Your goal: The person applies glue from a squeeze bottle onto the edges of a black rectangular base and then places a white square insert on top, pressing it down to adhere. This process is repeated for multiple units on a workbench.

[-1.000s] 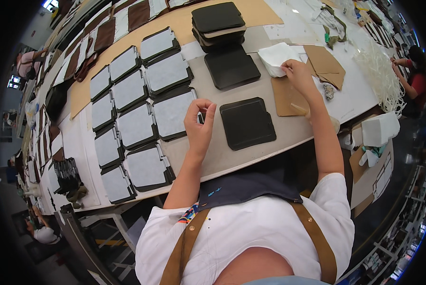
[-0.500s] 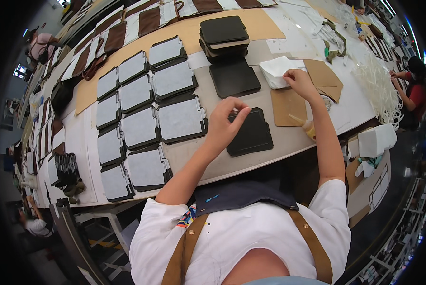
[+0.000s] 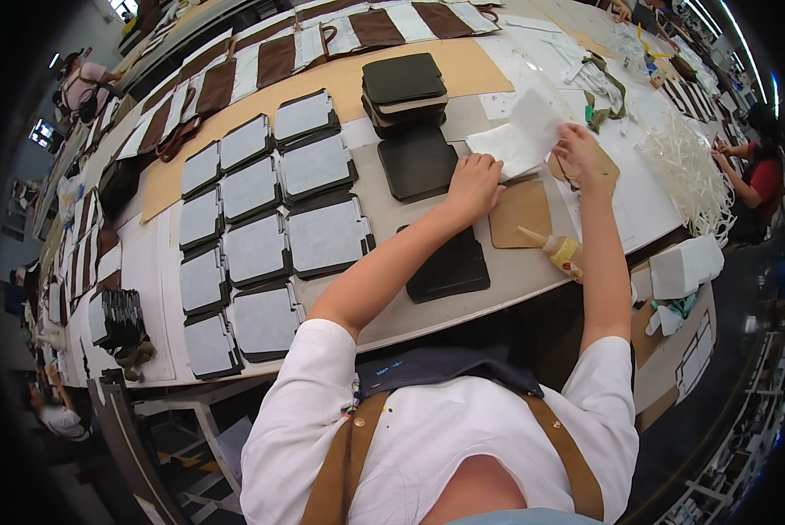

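Observation:
My right hand (image 3: 585, 159) pinches a thin white sheet (image 3: 534, 118), which is lifted and slightly blurred above a white stack of sheets (image 3: 496, 147). At the near left edge of that stack is my left hand (image 3: 475, 186), its fingers curled together; whether they grip anything is hidden. Below my left forearm and wrist lies a black flat panel (image 3: 449, 269), partly covered by the arm. Another black panel (image 3: 413, 166) lies farther off, in front of a pile of black and tan panels (image 3: 403, 83).
Rows of black panels topped with pale grey sheets (image 3: 327, 236) fill the table's left. A brown card (image 3: 519, 217) and a yellowish glue bottle (image 3: 564, 255) lie near my right forearm. White strips (image 3: 686, 171) are heaped at right, close to a co-worker in red (image 3: 764, 166).
My left hand has moved right, from above the near black panel to the white stack. My right hand has shifted slightly right, raising a white sheet off the stack.

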Demonstrator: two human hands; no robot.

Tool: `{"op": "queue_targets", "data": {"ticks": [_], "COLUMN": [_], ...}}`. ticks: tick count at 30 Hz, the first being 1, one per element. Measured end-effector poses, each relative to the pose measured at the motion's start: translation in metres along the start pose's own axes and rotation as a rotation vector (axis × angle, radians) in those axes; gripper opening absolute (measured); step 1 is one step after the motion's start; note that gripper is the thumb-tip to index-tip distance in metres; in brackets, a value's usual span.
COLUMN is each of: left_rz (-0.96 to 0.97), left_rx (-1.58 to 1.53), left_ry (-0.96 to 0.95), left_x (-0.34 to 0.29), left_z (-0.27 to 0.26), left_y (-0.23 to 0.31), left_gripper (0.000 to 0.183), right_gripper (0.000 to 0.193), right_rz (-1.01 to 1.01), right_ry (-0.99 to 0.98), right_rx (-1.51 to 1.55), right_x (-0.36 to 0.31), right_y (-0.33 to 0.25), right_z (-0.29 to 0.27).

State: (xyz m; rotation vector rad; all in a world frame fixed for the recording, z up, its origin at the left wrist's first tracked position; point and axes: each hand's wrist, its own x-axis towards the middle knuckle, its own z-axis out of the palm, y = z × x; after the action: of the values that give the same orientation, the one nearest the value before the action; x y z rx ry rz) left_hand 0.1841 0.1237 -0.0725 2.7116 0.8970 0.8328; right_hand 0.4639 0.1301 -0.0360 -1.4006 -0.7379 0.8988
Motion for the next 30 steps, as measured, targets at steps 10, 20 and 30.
{"op": "queue_targets", "data": {"ticks": [10,20,30], "left_rz": [-0.486,-0.840,-0.900], "left_rx": [-1.325,-1.838,-1.523], "left_ry": [-0.052,0.132,0.011], "left_x": [-0.008,-0.103,-0.137], "left_z": [-0.057,-0.117,-0.121], "left_y": [0.043,0.039,0.039], "left_gripper": [0.054,0.045,0.047], "right_gripper": [0.009,0.038,0.023], "right_rz": [-1.057,-1.210,-0.075], "right_ry": [-0.024,-0.421,-0.262], "right_rx": [-0.856,-0.998,0.098], "right_x": [-0.161,-0.279,-0.258], "right_y": [-0.073,-0.031,0.019], "right_z": [0.061,0.109,0.094]}}
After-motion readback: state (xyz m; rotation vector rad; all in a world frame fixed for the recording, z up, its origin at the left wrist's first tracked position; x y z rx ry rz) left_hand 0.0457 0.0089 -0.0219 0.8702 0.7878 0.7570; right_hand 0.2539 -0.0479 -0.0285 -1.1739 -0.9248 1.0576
